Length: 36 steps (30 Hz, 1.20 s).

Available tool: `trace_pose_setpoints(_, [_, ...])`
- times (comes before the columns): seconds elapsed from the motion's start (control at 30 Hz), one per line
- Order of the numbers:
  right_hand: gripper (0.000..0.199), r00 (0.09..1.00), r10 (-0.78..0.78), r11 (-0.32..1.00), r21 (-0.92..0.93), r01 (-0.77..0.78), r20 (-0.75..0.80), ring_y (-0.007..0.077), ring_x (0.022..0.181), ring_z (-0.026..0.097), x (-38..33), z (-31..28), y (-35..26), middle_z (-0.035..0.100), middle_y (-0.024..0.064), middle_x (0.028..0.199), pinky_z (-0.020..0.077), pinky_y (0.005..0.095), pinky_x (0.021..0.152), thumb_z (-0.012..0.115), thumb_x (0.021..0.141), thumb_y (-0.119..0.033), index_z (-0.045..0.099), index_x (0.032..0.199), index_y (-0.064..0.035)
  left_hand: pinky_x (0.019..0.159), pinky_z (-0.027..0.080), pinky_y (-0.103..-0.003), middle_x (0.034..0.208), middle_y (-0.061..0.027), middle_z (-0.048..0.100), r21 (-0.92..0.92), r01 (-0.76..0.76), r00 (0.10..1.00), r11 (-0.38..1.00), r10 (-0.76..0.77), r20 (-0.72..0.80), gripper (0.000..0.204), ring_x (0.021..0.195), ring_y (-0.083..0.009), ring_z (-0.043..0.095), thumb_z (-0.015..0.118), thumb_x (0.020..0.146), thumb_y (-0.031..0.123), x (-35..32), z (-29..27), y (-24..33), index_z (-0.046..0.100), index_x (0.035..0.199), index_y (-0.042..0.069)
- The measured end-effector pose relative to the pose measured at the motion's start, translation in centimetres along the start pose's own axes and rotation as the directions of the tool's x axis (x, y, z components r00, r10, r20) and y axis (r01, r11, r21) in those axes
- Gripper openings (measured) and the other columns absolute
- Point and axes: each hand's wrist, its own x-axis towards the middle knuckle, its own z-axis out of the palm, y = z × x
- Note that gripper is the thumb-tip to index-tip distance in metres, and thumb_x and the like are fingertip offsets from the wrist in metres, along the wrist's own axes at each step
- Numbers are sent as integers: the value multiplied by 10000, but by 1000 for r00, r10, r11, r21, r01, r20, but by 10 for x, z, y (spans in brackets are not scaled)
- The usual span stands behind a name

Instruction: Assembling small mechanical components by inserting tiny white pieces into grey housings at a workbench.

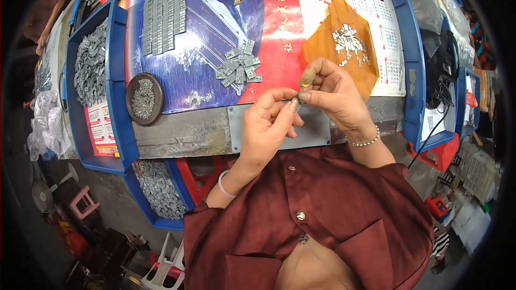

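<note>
My left hand (267, 123) and my right hand (333, 94) meet above the table's near edge, fingertips pinched together on a tiny metal piece (299, 96) that is mostly hidden by the fingers. Just beyond them lies a loose pile of small grey metal plates (239, 67) on a blue and red printed sheet (215, 27). To the right, an orange sheet (344, 48) carries a heap of small shiny metal bits (346, 40).
A round dark dish (144, 98) of tiny metal parts sits at the left. Rows of grey plates (164, 11) lie at the back. Blue bins (94, 70) full of grey parts stand left, another blue tray (411, 64) right. Stools and a bin sit under the table.
</note>
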Motion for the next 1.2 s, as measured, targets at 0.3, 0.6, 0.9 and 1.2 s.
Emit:
trace_pose_setpoints(0.3, [220, 999, 19, 1000, -10, -19, 25, 76, 846, 563, 1, 2, 3, 557, -5, 913, 498, 228, 784, 681, 818, 23, 546, 976, -48, 486, 417, -177, 689, -32, 630, -32, 43, 999, 999, -43, 5, 161, 530, -36, 523, 558, 946, 89, -1, -7, -2, 577, 1071, -10])
trace_pose_setpoints(0.6, [199, 998, 10, 998, -59, -14, -62, 64, 819, 549, 0, 6, 4, 566, 2, 923, 472, 210, 720, 659, 839, 18, 550, 996, -36, 475, 396, -168, 662, -15, 615, -46, 74, 997, 996, -75, -13, 143, 519, -24, 504, 553, 949, 99, 2, -10, -1, 584, 1043, -4])
trace_pose_setpoints(0.9, [169, 990, -122, 971, -216, 105, -69, 40, 771, 514, -2, 6, 7, 547, -12, 877, 444, 193, 685, 661, 838, 12, 544, 953, -30, 544, 379, -182, 706, -9, 568, 146, 4, 1000, 989, 0, -22, 195, 606, -38, 487, 515, 948, 56, -1, -7, -1, 522, 1134, -4])
trace_pose_setpoints(1.2, [163, 984, -171, 929, -341, 145, -46, 31, 721, 455, -3, 8, 11, 529, -27, 856, 412, 201, 654, 665, 813, 12, 549, 914, -42, 642, 382, -212, 775, -27, 516, 393, -197, 978, 898, 210, 9, 406, 689, -70, 464, 423, 905, -42, -6, -9, -11, 327, 1298, -6])
